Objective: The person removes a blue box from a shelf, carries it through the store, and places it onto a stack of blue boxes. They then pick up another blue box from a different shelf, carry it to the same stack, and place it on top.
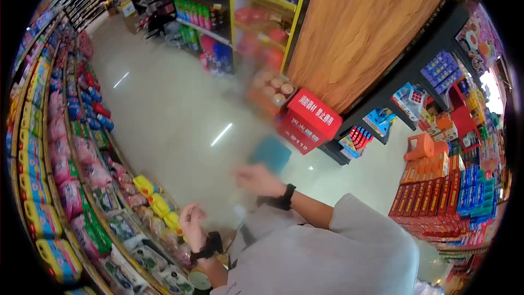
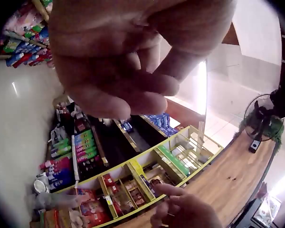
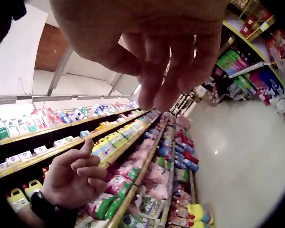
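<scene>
In the head view my left hand (image 1: 192, 223) is raised over the aisle floor, its fingers loosely bent and holding nothing. Yellow bottles (image 1: 159, 205) on the lowest left shelf lie nearest to it. A little farther forward, my right hand (image 1: 260, 180) is also bare of any object, slightly blurred, close to a blurred teal item (image 1: 272, 154) in this view. The left wrist view has the left hand (image 2: 137, 57) large at the top, fingers hanging relaxed. Likewise, the right hand (image 3: 156, 52) hangs with slack fingers in the right wrist view. Both wrists wear dark bands.
Shelves of bagged goods (image 1: 82, 191) and bottles run along the left. A red box (image 1: 310, 120) with white lettering stands at a wood-faced counter (image 1: 365, 27), beside a carton of round items (image 1: 273, 88). Stacked boxes (image 1: 426, 186) fill the right. Pale floor (image 1: 164, 114) stretches ahead.
</scene>
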`<action>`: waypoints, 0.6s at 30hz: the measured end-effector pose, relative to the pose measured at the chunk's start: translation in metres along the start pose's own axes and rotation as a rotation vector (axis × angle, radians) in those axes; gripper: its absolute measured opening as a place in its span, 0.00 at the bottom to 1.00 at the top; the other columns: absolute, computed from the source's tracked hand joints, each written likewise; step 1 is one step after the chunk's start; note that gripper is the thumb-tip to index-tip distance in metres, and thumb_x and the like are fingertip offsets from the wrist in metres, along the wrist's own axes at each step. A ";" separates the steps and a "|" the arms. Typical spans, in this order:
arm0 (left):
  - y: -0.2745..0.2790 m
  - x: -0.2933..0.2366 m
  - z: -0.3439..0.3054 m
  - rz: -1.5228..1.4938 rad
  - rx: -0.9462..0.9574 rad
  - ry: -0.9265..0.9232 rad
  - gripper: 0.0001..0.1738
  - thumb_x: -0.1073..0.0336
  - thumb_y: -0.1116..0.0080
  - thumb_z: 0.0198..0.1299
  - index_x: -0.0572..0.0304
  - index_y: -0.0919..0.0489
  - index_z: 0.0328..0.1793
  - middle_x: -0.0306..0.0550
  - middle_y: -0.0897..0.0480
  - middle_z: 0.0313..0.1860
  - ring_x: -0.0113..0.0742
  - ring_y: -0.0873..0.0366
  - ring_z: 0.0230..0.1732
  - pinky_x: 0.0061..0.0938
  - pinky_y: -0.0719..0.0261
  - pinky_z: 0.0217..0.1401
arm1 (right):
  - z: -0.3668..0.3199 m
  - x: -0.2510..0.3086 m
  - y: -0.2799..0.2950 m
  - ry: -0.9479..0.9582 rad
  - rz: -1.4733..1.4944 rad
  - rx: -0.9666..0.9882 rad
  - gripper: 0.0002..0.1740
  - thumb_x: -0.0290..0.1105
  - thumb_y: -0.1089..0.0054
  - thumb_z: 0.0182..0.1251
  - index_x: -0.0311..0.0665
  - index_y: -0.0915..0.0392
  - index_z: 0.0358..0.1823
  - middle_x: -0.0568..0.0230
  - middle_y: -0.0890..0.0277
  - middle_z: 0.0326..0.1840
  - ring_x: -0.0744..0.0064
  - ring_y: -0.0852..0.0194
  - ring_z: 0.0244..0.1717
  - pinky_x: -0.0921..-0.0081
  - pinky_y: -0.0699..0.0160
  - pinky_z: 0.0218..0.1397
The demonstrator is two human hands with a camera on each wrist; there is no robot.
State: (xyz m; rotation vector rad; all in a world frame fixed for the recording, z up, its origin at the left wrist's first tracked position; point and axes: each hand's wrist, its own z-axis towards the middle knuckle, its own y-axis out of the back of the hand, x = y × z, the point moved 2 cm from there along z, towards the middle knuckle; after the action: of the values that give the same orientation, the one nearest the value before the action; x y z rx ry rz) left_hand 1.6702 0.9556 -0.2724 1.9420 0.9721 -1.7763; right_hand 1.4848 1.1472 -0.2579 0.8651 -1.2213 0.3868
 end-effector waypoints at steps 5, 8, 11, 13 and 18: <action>0.030 -0.016 0.054 -0.001 -0.073 0.042 0.07 0.74 0.45 0.63 0.69 0.21 0.46 0.42 0.22 0.25 0.30 0.22 0.30 0.24 0.25 0.36 | 0.056 -0.011 -0.014 0.175 -0.290 -0.321 0.19 0.24 0.53 0.62 0.36 0.22 0.54 0.54 0.18 0.38 0.58 0.20 0.36 0.68 0.22 0.40; 0.072 0.007 0.092 -0.021 -0.016 0.045 0.10 0.73 0.47 0.65 0.71 0.22 0.48 0.44 0.21 0.25 0.31 0.22 0.29 0.25 0.24 0.36 | 0.092 -0.028 -0.011 -0.187 -0.334 -0.069 0.18 0.31 0.46 0.65 0.41 0.23 0.56 0.49 0.19 0.43 0.52 0.18 0.43 0.61 0.20 0.47; 0.101 -0.001 0.131 0.135 0.037 0.113 0.12 0.70 0.49 0.68 0.73 0.22 0.50 0.44 0.22 0.24 0.30 0.22 0.27 0.25 0.24 0.36 | 0.142 -0.066 -0.025 0.004 -0.286 -0.196 0.19 0.30 0.45 0.63 0.42 0.23 0.57 0.48 0.19 0.41 0.50 0.19 0.41 0.62 0.20 0.46; 0.098 -0.031 0.154 0.304 -0.020 0.186 0.19 0.52 0.44 0.66 0.61 0.18 0.45 0.47 0.18 0.34 0.34 0.22 0.38 0.27 0.25 0.42 | 0.187 -0.079 -0.034 0.031 -0.253 -0.267 0.19 0.29 0.45 0.62 0.41 0.22 0.55 0.48 0.20 0.41 0.50 0.20 0.41 0.63 0.20 0.45; 0.110 -0.081 0.261 0.337 -0.157 0.150 0.10 0.64 0.42 0.63 0.61 0.21 0.47 0.46 0.19 0.39 0.36 0.24 0.41 0.31 0.25 0.46 | 0.320 -0.087 -0.044 -0.159 -0.194 -0.108 0.22 0.29 0.52 0.63 0.42 0.23 0.59 0.53 0.20 0.51 0.54 0.22 0.52 0.61 0.24 0.56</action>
State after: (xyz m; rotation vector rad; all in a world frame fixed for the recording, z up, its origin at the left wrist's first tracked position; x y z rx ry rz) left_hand 1.5532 0.6854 -0.2588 2.0200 0.7499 -1.3461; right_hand 1.2770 0.8941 -0.3269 0.9248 -1.2793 0.0959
